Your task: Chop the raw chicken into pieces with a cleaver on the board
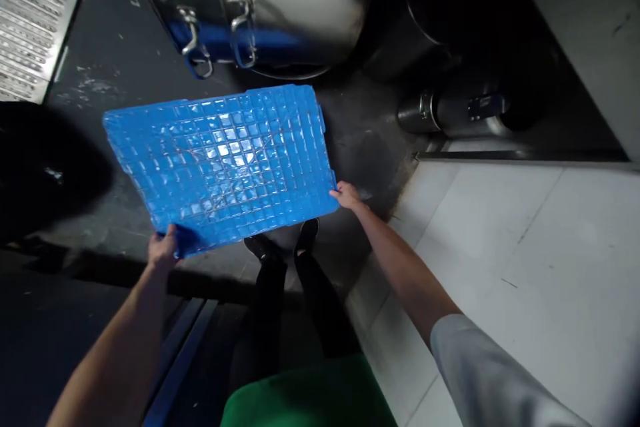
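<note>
A wide, flat blue plastic panel (235, 153), moulded in a grid of small squares like a crate lid, is held out in front of me at a slight tilt. My left hand (163, 248) is closed on its near left corner, thumb on top. At the near right corner, my right hand (346, 195) pinches the edge. Light glares off the middle of the panel. Its underside is hidden from me. Beneath and beyond it lies the dark floor, with my black shoes (259, 247) just past the near edge.
A large steel vessel (280, 0) with metal latches lies beyond the panel. Dark cylindrical equipment (420, 112) stands to its right. White wall tiles (500, 233) border my right side. A metal grate (40, 13) is at upper left, and a black rounded object (45, 167) at left.
</note>
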{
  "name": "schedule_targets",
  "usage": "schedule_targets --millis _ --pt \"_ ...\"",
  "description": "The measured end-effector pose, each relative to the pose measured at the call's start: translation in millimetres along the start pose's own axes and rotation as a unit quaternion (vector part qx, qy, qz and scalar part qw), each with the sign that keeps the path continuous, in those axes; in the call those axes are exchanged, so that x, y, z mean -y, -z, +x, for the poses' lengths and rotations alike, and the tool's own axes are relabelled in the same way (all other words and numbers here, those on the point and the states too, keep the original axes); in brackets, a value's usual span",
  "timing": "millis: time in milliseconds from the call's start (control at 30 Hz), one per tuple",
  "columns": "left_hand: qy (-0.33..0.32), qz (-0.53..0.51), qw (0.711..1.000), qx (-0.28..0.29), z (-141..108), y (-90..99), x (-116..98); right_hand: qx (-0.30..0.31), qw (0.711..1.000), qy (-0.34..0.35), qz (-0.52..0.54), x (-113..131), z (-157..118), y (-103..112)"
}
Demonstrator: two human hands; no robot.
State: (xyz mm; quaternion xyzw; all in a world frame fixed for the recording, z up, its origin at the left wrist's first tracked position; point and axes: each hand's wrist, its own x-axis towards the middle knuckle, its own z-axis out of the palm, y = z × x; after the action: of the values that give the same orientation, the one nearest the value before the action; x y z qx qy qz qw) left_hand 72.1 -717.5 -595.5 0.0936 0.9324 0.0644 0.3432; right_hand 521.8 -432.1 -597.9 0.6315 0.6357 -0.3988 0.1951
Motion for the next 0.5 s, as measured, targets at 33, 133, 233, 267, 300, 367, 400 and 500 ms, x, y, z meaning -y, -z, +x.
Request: schedule_targets --millis 33,133,233,267,300,367,400,500 --pt "0.021 -0.005 0.999 0.024 8 2.9 2 0.000 1.000 0.007 0.014 -9 0 -1" --pt "0.077 -0.061 0.994 0.054 4 -9.5 -10 -0.008 0.998 0.019 0.056 -46 -5 0" --pt "0.071 -0.079 0.992 0.075 -24 -40.5 -36 -0.032 0.997 -0.012 0.072 -101 -20 13" --pt "0.059 -0.066 0.992 0.087 -35 -52.2 -48 -0.042 0.996 -0.034 0.076 -121 -28 19" --pt "0.041 -0.047 0.993 0.100 -46 -63.7 -61 -0.052 0.994 -0.058 0.082 -141 -37 26" --pt "-0.026 0.007 0.994 0.106 -69 -83.0 -92 -0.073 0.987 -0.104 0.097 -180 -60 37" --pt "-0.068 0.041 0.992 0.101 -81 -89.3 -110 -0.083 0.983 -0.124 0.104 -199 -72 42" --pt "-0.166 0.145 0.972 0.086 -114 -90.0 -171 -0.116 0.969 -0.178 0.129 -247 -111 62"
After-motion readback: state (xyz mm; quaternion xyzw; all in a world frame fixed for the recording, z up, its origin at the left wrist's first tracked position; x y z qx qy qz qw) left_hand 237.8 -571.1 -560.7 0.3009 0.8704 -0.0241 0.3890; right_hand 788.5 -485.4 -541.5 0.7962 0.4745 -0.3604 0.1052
